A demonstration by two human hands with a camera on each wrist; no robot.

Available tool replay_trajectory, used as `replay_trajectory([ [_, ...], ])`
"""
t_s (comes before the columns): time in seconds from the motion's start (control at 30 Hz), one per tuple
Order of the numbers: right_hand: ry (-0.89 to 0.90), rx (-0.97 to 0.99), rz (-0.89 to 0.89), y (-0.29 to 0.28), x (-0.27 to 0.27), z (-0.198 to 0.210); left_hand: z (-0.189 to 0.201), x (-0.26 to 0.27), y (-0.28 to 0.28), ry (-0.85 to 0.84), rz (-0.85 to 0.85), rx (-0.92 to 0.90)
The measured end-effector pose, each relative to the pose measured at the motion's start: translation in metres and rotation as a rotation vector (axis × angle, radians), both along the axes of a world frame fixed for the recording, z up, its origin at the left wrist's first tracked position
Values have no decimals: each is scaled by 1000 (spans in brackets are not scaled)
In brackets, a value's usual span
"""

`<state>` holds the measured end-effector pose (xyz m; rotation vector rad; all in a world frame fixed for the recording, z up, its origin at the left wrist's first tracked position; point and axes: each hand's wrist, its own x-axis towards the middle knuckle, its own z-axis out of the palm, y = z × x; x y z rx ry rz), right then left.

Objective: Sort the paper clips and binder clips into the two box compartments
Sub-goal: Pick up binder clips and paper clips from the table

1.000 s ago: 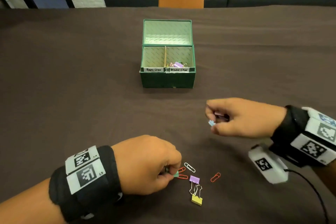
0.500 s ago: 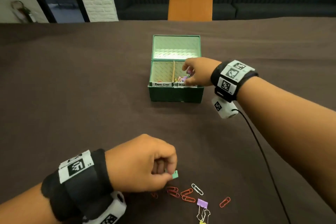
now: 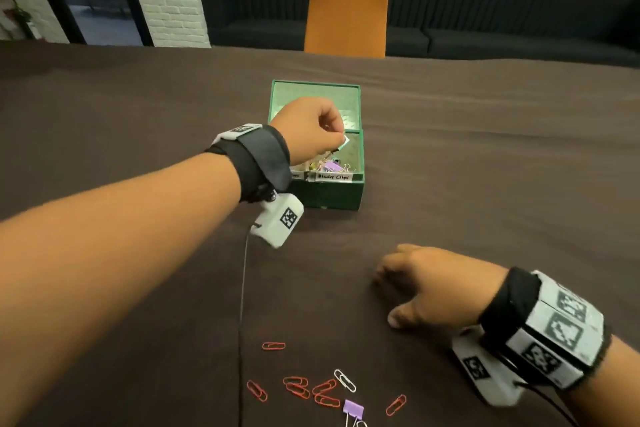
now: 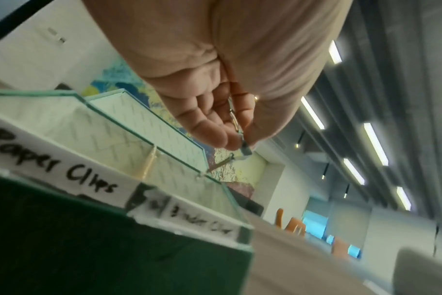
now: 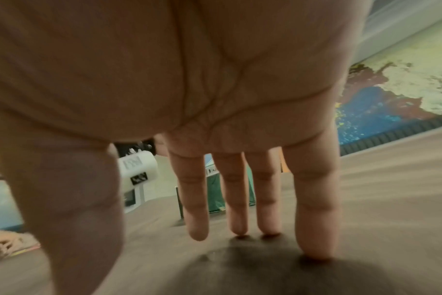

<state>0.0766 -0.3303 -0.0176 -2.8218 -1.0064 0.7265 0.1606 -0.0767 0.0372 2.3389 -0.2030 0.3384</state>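
A green box (image 3: 329, 192) stands open mid-table, with front labels "Paper Clips" (image 4: 50, 159) and "Binder Clips" (image 3: 334, 177). My left hand (image 3: 337, 140) hovers over the box and pinches a pale green binder clip (image 3: 345, 141) above the binder-clip side, where several binder clips (image 3: 332, 166) lie. In the left wrist view the pinched clip (image 4: 245, 150) hangs just right of the divider (image 4: 149, 159). My right hand (image 3: 391, 295) rests on the table with straight fingers (image 5: 316, 219) and holds nothing. Near me lie red paper clips (image 3: 296, 385), a white paper clip (image 3: 344, 380) and a purple binder clip (image 3: 353, 407).
The brown table (image 3: 485, 184) reaches to an orange chair (image 3: 346, 10) at its far edge. A cable (image 3: 240, 305) runs from my left wrist camera across the table past the clip pile. The left arm covers the paper-clip compartment.
My left hand rose from the clip pile and carried the green binder clip over the box. My right hand left the box and came back down to the table, holding nothing.
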Motion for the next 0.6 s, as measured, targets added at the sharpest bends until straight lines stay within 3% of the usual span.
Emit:
replay_trajectory([
  [0.17,-52,-44,-8,-6,3,-8,-18,20,-7,141,12,452],
  [0.37,-62,-28,-18,-5,12,-3,-17,-17,14,100,-2,442],
  [0.47,-94,-39,-8,-1,6,0,-18,-65,18,91,-164,560],
  [0.6,-109,-35,42,10,-18,-3,-42,-143,21,298,-455,654],
])
